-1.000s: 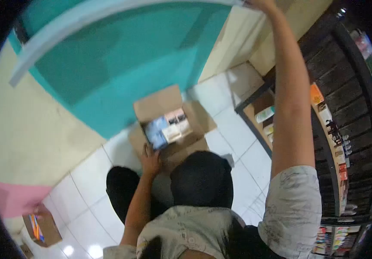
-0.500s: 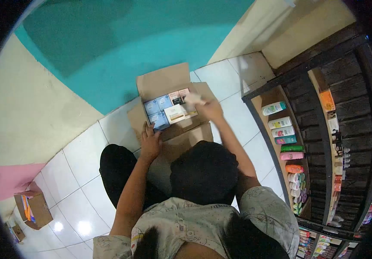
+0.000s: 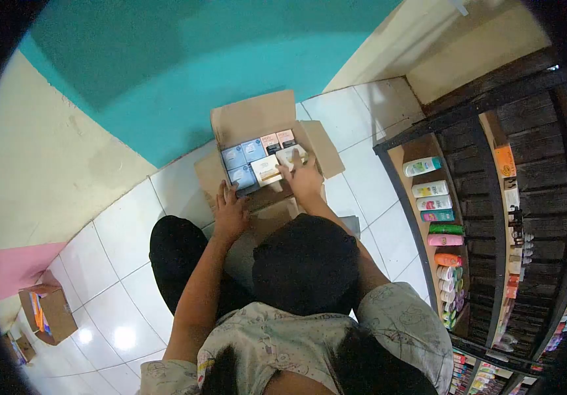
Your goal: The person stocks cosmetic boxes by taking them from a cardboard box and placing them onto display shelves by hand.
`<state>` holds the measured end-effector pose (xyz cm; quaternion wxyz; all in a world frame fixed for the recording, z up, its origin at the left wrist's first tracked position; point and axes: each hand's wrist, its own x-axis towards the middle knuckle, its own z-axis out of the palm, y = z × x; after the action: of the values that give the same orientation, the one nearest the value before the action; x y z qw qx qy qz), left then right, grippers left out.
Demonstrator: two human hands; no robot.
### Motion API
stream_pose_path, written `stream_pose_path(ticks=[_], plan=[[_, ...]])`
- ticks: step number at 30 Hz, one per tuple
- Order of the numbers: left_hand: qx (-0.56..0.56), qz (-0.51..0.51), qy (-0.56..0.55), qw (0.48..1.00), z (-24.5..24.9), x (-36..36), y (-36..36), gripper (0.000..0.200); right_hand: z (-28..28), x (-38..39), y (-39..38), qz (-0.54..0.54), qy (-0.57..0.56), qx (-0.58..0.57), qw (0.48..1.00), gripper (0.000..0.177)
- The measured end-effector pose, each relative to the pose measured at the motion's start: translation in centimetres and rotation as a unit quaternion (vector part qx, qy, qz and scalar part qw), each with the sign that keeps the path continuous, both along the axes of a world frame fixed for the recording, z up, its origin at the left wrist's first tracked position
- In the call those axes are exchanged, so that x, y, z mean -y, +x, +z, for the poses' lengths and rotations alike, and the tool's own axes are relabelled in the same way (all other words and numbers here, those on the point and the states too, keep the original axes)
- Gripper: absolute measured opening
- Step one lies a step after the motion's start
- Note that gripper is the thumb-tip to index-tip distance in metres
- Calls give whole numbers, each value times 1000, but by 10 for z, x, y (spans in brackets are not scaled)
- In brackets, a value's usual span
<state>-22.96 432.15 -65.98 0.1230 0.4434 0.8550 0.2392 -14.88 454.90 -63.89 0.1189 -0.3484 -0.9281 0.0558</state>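
An open cardboard carton stands on the tiled floor in front of me with its flaps folded out. Inside are several light-blue small boxes, peach-and-black small boxes and a white-and-gold small box. My right hand reaches into the carton's right side, its fingers over and around another white small box beside the first. My left hand rests at the carton's near left edge, fingers spread, close to the lowest blue box; it holds nothing visible.
To the right stands a dark-framed shelf with bottles and other packaged goods. A smaller carton with colourful items sits on the floor at left. A teal wall rises behind the carton. My black-clad knees are close to it.
My right hand has moved left and down into the carton, bringing the white box beside the other white one. My left hand stays at the carton's edge.
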Motion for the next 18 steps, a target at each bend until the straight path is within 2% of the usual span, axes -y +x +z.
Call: stream_pose_path(ticks=[3, 6, 12, 15, 18], plan=[[-2, 9, 11, 1000, -5, -1, 1, 36, 12, 1, 2, 19, 12, 41, 999, 70], [-4, 12, 5, 1000, -7, 0, 2, 36, 14, -1, 0, -14, -33, 102, 994, 70], [8, 8, -9, 1000, 7, 1, 1, 34, 2, -2, 0, -11, 7, 189, 982, 80], [-8, 5, 2, 1000, -3, 2, 1, 33, 11, -2, -11, -25, -79, 295, 952, 82], [-3, 6, -3, 1000, 4, 2, 3, 32, -2, -4, -8, -17, -38, 250, 967, 78]])
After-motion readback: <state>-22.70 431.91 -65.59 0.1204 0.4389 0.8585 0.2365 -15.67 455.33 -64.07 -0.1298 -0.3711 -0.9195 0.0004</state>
